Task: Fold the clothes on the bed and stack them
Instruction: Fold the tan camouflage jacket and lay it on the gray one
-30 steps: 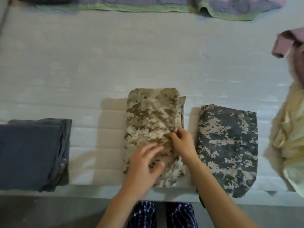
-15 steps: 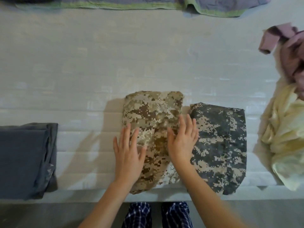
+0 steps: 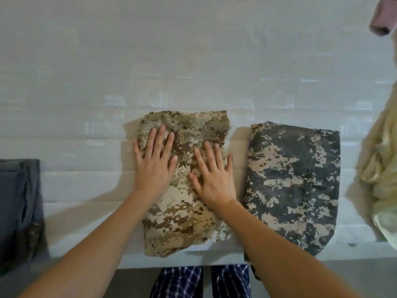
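Observation:
A folded tan camouflage garment (image 3: 182,222) lies on the white bed (image 3: 193,61) near its front edge. My left hand (image 3: 153,162) presses flat on the garment's left half, fingers straight and spread. My right hand (image 3: 212,175) lies flat on its right half, fingers straight. A folded grey camouflage garment (image 3: 294,181) lies just to the right, apart from my hands. A folded dark grey garment (image 3: 19,209) sits at the far left edge.
A heap of unfolded pale yellow cloth (image 3: 380,168) lies at the right edge, with a pink piece (image 3: 380,20) above it. The bed's front edge runs below the garments; my checked trouser legs (image 3: 199,282) show beneath it.
Both hands went from pinching the tan garment's edge to lying flat on it, then slid further up the cloth. The view shifted closer and rightward.

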### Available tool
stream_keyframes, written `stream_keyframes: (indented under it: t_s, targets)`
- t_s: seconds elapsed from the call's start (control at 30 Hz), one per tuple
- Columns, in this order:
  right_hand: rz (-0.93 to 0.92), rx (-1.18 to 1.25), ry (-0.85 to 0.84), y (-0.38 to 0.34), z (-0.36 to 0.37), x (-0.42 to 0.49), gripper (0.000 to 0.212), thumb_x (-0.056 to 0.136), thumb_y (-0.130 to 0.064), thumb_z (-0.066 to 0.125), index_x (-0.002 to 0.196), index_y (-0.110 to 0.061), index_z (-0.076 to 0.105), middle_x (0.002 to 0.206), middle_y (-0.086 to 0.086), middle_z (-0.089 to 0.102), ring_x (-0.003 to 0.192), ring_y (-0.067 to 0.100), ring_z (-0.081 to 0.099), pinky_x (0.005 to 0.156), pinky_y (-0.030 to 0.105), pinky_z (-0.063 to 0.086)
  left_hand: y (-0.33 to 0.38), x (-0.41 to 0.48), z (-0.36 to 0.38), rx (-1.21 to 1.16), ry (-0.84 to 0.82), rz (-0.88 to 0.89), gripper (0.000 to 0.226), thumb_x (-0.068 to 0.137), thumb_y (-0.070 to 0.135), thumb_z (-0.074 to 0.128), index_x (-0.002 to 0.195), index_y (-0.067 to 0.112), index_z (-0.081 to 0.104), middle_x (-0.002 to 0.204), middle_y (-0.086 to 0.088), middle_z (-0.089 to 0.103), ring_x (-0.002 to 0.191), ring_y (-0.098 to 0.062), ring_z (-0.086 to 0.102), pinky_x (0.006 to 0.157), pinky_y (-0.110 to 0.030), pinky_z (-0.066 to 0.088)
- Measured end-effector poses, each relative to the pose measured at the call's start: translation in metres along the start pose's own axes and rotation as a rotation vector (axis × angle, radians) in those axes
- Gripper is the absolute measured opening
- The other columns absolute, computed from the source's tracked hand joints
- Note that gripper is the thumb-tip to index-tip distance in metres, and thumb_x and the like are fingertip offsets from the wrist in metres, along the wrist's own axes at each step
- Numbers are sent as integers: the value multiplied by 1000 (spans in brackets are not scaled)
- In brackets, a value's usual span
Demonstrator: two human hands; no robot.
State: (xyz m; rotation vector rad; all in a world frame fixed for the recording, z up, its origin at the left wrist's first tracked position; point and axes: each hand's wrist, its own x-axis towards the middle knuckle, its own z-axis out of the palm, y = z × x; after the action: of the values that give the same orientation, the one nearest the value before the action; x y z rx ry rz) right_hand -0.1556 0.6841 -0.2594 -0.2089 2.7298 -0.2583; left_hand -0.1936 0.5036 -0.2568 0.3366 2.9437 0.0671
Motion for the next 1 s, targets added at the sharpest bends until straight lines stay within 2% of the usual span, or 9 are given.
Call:
stream_keyframes:
  t_s: [0.13, 0.33, 0.5, 0.63, 0.73, 0.8, 0.83, 0.93, 1.0]
  targets:
    - [9, -13, -18, 0, 0, 2, 66, 94, -62, 8, 150, -30, -6, 157, -1, -19, 144, 22, -19, 116, 57, 1, -12, 30, -16, 107, -12, 132, 67, 95, 55, 17, 152, 23, 0, 160, -4, -6, 147, -21, -5, 116, -55, -4]
    - [7, 11, -62, -1, -7, 3, 65, 93, -62, 6, 148, -32, -11, 156, -3, -21, 142, 21, -24, 116, 55, -5, -10, 50, -24, 116, -174, 73, 64, 93, 59, 7, 145, 26, -9, 157, 0, -15, 144, -15, -18, 112, -54, -19]
    - [-2, 47, -203, -3, -24, 2, 60, 97, -54, 7, 143, -31, -24, 147, -3, -35, 136, 22, -34, 115, 57, -6, 27, -37, -22, 85, -238, 123, 66, 97, 55, 5, 151, 18, 1, 157, -6, -17, 144, -23, -19, 113, -54, -16]
    - [-28, 97, -357, -5, -45, 0, 60, 101, -39, 22, 147, -30, -16, 150, -4, -34, 139, 22, -31, 116, 57, -3, 49, -145, -21, 11, -412, 243, 68, 91, 53, 27, 146, 13, 34, 156, -10, 21, 142, -30, 24, 113, -53, 10]
    - [-41, 328, -311, 0, -69, -19, 56, 99, -27, 36, 150, -28, 13, 159, -4, -11, 145, 19, -16, 117, 53, -1, 57, -157, -34, 12, -403, 213, 68, 90, 55, 32, 146, 18, 26, 156, -8, 19, 147, -18, 6, 114, -51, -5]
    - [14, 537, -117, 10, -82, -48, 46, 96, -21, 46, 141, -21, 41, 157, 0, 19, 146, 19, 10, 118, 51, 10, 59, -149, -45, -132, -310, 100, 67, 89, 51, 44, 147, 26, 22, 159, -5, 8, 143, -10, -21, 115, -45, -16]
    - [73, 578, 16, 20, -85, -66, 42, 94, -18, 51, 135, -17, 48, 152, 3, 32, 143, 21, 22, 117, 50, 17, 57, -143, -51, -240, -245, -15, 67, 87, 46, 50, 147, 28, 25, 160, -3, 6, 144, -12, -17, 118, -45, -11]
    - [446, 535, 317, 72, -87, -114, 43, 88, -15, 60, 130, -10, 51, 142, 9, 45, 135, 25, 36, 113, 45, 29, 40, -118, -66, -592, -69, -468, 67, 82, 38, 63, 141, 20, 36, 149, -8, 34, 135, -29, 36, 112, -50, 29]
    - [749, 553, 360, 117, -86, -135, 49, 86, -22, 65, 130, -10, 48, 137, 10, 48, 129, 25, 41, 110, 45, 34, 33, -101, -67, -937, -60, -763, 71, 80, 38, 68, 139, 18, 34, 138, -9, 46, 119, -30, 52, 98, -46, 44]
